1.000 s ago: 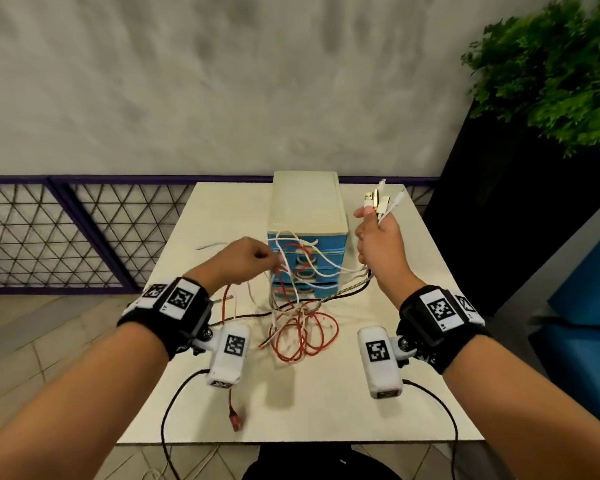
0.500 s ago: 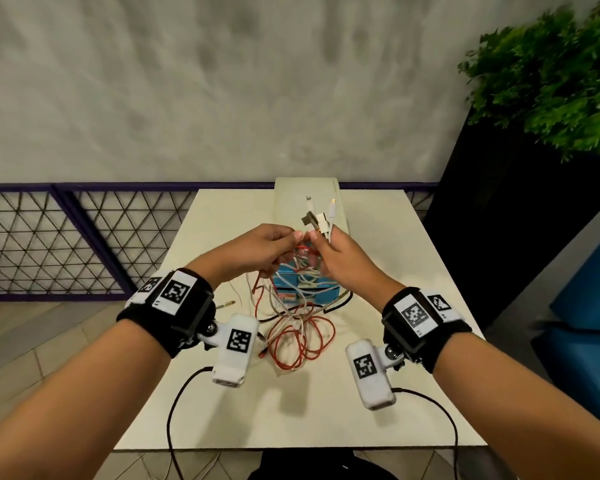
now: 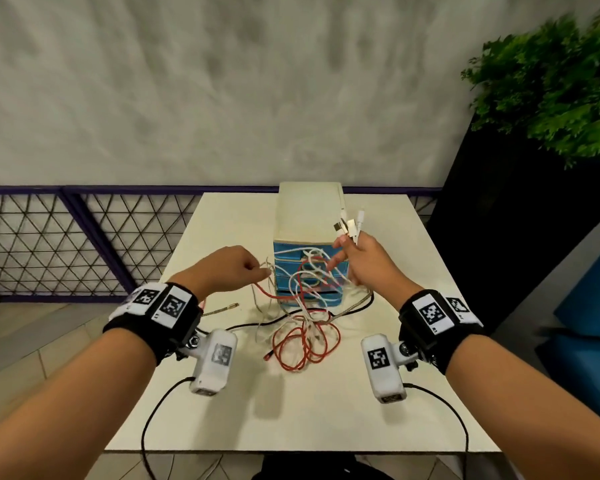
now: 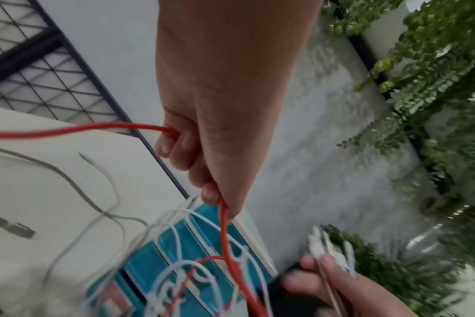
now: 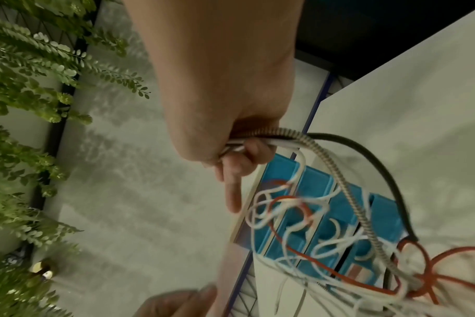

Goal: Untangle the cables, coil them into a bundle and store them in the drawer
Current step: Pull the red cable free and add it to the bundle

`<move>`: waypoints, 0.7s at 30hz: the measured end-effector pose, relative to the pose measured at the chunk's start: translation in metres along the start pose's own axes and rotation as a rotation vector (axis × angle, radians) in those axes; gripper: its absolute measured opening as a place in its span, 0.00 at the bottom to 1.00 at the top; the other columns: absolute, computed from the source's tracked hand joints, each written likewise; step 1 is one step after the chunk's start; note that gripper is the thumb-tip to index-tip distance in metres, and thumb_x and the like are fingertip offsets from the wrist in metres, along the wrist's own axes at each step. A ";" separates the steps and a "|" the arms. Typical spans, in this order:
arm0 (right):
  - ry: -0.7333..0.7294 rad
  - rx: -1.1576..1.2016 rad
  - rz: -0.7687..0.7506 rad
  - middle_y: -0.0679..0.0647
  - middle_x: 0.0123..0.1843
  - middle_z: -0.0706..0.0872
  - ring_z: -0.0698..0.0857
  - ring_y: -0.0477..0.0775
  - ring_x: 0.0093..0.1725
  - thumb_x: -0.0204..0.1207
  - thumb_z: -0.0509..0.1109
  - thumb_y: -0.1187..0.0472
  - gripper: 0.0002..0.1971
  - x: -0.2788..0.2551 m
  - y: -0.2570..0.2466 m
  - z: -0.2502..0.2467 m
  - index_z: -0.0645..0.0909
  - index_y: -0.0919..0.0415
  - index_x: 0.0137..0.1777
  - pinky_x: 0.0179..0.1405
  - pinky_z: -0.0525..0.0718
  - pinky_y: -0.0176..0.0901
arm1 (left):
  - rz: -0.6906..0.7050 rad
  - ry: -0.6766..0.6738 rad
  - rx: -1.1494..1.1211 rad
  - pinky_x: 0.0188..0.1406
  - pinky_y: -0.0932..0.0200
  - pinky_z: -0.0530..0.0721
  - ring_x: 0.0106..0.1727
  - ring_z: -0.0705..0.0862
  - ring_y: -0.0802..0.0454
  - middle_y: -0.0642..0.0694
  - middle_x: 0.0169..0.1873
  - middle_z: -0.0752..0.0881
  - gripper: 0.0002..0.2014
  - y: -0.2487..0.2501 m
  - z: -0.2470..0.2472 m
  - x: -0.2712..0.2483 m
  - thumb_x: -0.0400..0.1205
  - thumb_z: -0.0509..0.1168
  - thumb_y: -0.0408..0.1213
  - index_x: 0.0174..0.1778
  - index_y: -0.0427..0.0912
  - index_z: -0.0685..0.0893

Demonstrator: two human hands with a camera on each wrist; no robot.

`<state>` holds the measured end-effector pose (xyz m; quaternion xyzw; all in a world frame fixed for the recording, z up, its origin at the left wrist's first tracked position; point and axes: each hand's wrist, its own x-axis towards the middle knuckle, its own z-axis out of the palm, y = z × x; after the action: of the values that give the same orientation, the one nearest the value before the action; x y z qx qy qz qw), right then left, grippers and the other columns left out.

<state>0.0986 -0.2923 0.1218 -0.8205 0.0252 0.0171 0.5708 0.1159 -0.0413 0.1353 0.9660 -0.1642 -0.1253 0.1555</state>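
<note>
A tangle of red, white, black and braided cables (image 3: 303, 323) hangs in front of a small drawer unit (image 3: 307, 216) with blue drawers (image 3: 288, 265) on the table. My left hand (image 3: 234, 268) grips the red cable (image 4: 100, 127), which runs through its curled fingers (image 4: 176, 145) and down into the tangle. My right hand (image 3: 361, 263) holds a bunch of cable ends up, the white and metal plugs (image 3: 349, 225) sticking out above it. In the right wrist view the braided cable (image 5: 336, 178) and a black cable (image 5: 377, 160) leave that fist. Loops of the red cable (image 3: 302, 344) lie on the table.
The cream table (image 3: 326, 410) ends at a purple railing with mesh (image 3: 66, 244) behind. A dark planter with green leaves (image 3: 551, 98) stands to the right, a blue seat (image 3: 589, 323) beside the table. A loose braided plug end (image 3: 222, 308) lies left of the tangle.
The hands met over the tangle half a second ago and have now drawn apart: the left has moved left with the red cable, the right has moved right with the plugs.
</note>
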 end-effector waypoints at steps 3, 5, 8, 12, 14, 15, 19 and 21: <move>-0.135 0.000 0.029 0.51 0.43 0.92 0.70 0.47 0.11 0.89 0.52 0.54 0.14 -0.009 -0.009 0.017 0.76 0.62 0.54 0.12 0.68 0.30 | 0.078 0.071 -0.043 0.27 0.55 0.62 0.24 0.66 0.50 0.45 0.22 0.69 0.25 0.025 0.008 0.007 0.84 0.57 0.52 0.24 0.42 0.69; -0.186 -0.001 0.041 0.51 0.45 0.91 0.73 0.47 0.11 0.89 0.53 0.52 0.16 -0.014 -0.014 0.030 0.75 0.63 0.60 0.12 0.69 0.30 | 0.100 0.093 -0.143 0.31 0.56 0.68 0.30 0.73 0.51 0.46 0.28 0.77 0.21 0.043 0.011 0.011 0.87 0.53 0.49 0.33 0.41 0.77; -0.191 0.084 0.042 0.56 0.38 0.87 0.72 0.46 0.10 0.89 0.51 0.53 0.15 -0.019 -0.020 0.038 0.72 0.63 0.62 0.12 0.67 0.29 | 0.133 0.079 -0.358 0.29 0.65 0.71 0.29 0.74 0.55 0.50 0.29 0.78 0.17 0.059 0.012 0.012 0.88 0.50 0.43 0.40 0.41 0.78; -0.077 0.019 0.019 0.48 0.29 0.74 0.71 0.36 0.14 0.88 0.54 0.55 0.13 -0.012 -0.018 0.027 0.77 0.61 0.53 0.17 0.66 0.28 | 0.059 0.019 -0.691 0.19 0.65 0.69 0.20 0.67 0.57 0.49 0.25 0.71 0.16 0.052 0.010 0.009 0.88 0.52 0.44 0.36 0.43 0.75; -0.008 -0.003 -0.013 0.47 0.31 0.75 0.74 0.37 0.21 0.88 0.55 0.56 0.13 -0.008 -0.013 0.017 0.78 0.61 0.50 0.23 0.68 0.31 | 0.018 -0.004 -0.665 0.18 0.65 0.68 0.20 0.66 0.54 0.49 0.24 0.71 0.19 0.039 0.009 0.006 0.87 0.53 0.48 0.34 0.42 0.77; 0.023 0.012 -0.020 0.48 0.32 0.75 0.74 0.37 0.21 0.88 0.55 0.57 0.13 -0.006 -0.010 0.012 0.78 0.62 0.50 0.23 0.68 0.30 | 0.001 -0.018 -0.635 0.19 0.64 0.67 0.21 0.66 0.53 0.49 0.24 0.71 0.21 0.030 0.009 0.005 0.86 0.53 0.50 0.32 0.42 0.77; 0.074 -0.051 0.007 0.51 0.31 0.79 0.71 0.36 0.13 0.89 0.52 0.57 0.13 -0.003 -0.001 -0.006 0.76 0.61 0.50 0.20 0.68 0.31 | -0.024 -0.021 -0.258 0.31 0.58 0.70 0.29 0.73 0.50 0.47 0.26 0.77 0.23 0.007 0.011 0.002 0.85 0.54 0.53 0.27 0.45 0.76; 0.068 -0.114 -0.026 0.49 0.34 0.86 0.82 0.35 0.26 0.88 0.53 0.55 0.13 -0.002 0.004 -0.004 0.76 0.56 0.47 0.34 0.78 0.40 | -0.013 0.032 -0.007 0.41 0.55 0.68 0.34 0.78 0.50 0.50 0.28 0.81 0.21 0.010 0.010 0.000 0.83 0.55 0.56 0.29 0.49 0.79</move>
<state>0.0968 -0.2974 0.1192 -0.8520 0.0327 -0.0168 0.5222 0.1105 -0.0526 0.1298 0.9684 -0.1549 -0.1112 0.1605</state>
